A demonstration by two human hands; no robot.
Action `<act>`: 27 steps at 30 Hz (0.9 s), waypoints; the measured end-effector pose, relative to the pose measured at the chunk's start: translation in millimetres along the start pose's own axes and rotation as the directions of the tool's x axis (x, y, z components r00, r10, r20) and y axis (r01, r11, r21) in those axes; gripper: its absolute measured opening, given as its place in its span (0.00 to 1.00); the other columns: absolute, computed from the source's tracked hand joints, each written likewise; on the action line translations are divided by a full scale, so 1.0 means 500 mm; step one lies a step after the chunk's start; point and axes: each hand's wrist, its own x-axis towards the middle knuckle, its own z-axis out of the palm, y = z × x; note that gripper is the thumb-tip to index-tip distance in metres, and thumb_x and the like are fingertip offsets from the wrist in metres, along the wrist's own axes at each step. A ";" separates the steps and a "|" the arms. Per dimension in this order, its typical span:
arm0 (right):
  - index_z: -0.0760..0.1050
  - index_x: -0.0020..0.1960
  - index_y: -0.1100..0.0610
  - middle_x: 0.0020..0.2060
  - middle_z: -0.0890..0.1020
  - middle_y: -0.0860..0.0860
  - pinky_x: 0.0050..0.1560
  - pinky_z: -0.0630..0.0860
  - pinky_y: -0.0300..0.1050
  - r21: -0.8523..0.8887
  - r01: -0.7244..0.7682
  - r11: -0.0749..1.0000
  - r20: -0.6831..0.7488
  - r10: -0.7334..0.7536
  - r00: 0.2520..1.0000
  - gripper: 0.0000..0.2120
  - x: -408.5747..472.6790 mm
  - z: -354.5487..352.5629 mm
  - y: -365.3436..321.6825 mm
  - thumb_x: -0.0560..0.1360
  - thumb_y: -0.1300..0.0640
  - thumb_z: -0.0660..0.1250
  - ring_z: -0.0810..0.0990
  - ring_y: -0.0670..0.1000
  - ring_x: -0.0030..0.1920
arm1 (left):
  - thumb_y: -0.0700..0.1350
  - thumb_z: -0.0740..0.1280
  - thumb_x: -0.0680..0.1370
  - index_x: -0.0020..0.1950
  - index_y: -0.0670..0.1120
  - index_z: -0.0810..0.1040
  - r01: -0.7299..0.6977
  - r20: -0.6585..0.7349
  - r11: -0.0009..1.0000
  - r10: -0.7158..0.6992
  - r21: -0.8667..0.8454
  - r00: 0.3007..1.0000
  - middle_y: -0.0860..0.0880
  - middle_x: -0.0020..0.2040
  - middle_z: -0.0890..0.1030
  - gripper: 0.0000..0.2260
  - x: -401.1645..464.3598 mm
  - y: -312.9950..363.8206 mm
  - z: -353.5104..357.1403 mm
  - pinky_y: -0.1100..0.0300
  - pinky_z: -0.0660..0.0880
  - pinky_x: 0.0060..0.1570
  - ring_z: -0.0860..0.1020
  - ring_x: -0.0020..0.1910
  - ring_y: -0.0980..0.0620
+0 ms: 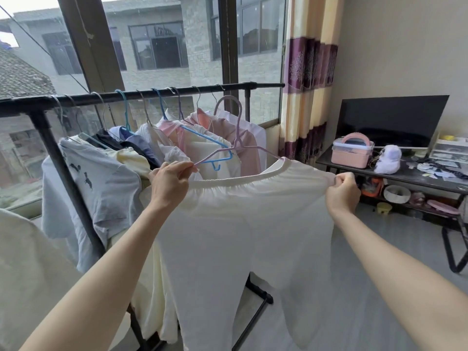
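Centre frame: left hand (168, 182) pinches lilac hanger (237, 133) tip, apparently waistband too; right hand (342, 192) pinches white trousers (240, 224) at opposite end, waistband level; rail (152, 93) above, nearer left hand.

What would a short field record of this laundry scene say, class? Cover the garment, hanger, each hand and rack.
Garment: white trousers, elastic waistband stretched between both hands
Hanger: lilac hanger, right arm inside the waistband, hook seemingly not on the rail
Left hand: grips the hanger's left end and the waistband
Right hand: pinches the waistband's other end
Rack: black rail, carrying hung clothes
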 end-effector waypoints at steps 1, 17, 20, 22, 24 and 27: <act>0.72 0.52 0.66 0.51 0.78 0.66 0.48 0.69 0.53 0.011 -0.012 1.000 -0.011 0.012 1.000 0.10 0.007 -0.003 -0.004 0.78 0.63 0.54 0.75 0.65 0.52 | 0.41 0.64 0.77 0.48 0.47 0.83 0.000 0.019 0.999 0.001 -0.036 1.000 0.48 0.45 0.83 0.08 -0.001 -0.004 0.001 0.52 0.65 0.55 0.72 0.45 0.47; 0.71 0.64 0.55 0.56 0.78 0.52 0.63 0.63 0.52 0.048 0.583 0.811 0.424 -0.545 0.723 0.24 -0.094 0.055 -0.102 0.70 0.56 0.54 0.73 0.53 0.60 | 0.41 0.68 0.75 0.49 0.46 0.84 0.061 0.107 0.991 -0.048 -0.122 0.993 0.51 0.41 0.81 0.06 -0.022 0.012 0.051 0.60 0.67 0.49 0.71 0.48 0.51; 0.75 0.54 0.59 0.42 0.79 0.52 0.52 0.72 0.51 0.064 0.642 0.764 0.500 -0.582 0.641 0.13 -0.109 0.075 -0.142 0.77 0.52 0.60 0.77 0.56 0.48 | 0.42 0.69 0.74 0.49 0.45 0.84 0.033 0.090 0.993 -0.023 -0.111 0.996 0.49 0.40 0.81 0.06 -0.035 0.017 0.061 0.58 0.68 0.48 0.72 0.48 0.47; 0.75 0.48 0.62 0.38 0.79 0.55 0.44 0.70 0.49 0.081 0.585 0.807 0.534 -0.531 0.658 0.15 -0.110 0.083 -0.158 0.78 0.49 0.59 0.77 0.58 0.44 | 0.41 0.70 0.74 0.48 0.44 0.84 0.005 0.103 0.994 0.006 -0.111 0.995 0.50 0.39 0.79 0.05 -0.045 0.011 0.063 0.59 0.67 0.45 0.73 0.47 0.46; 0.74 0.47 0.64 0.40 0.81 0.58 0.41 0.68 0.49 0.089 0.553 0.829 0.513 -0.514 0.688 0.17 -0.110 0.090 -0.160 0.79 0.50 0.58 0.77 0.62 0.45 | 0.39 0.71 0.73 0.47 0.44 0.84 -0.033 0.108 0.988 0.049 -0.151 0.993 0.49 0.42 0.78 0.05 -0.053 0.001 0.063 0.58 0.69 0.46 0.75 0.46 0.45; 0.75 0.47 0.62 0.44 0.82 0.59 0.43 0.69 0.51 0.026 0.528 0.849 0.441 -0.484 0.756 0.15 -0.109 0.088 -0.151 0.79 0.50 0.58 0.77 0.63 0.48 | 0.41 0.72 0.72 0.54 0.45 0.81 -0.099 0.139 0.987 0.116 -0.128 0.983 0.47 0.50 0.78 0.11 -0.065 -0.019 0.054 0.57 0.71 0.50 0.77 0.48 0.47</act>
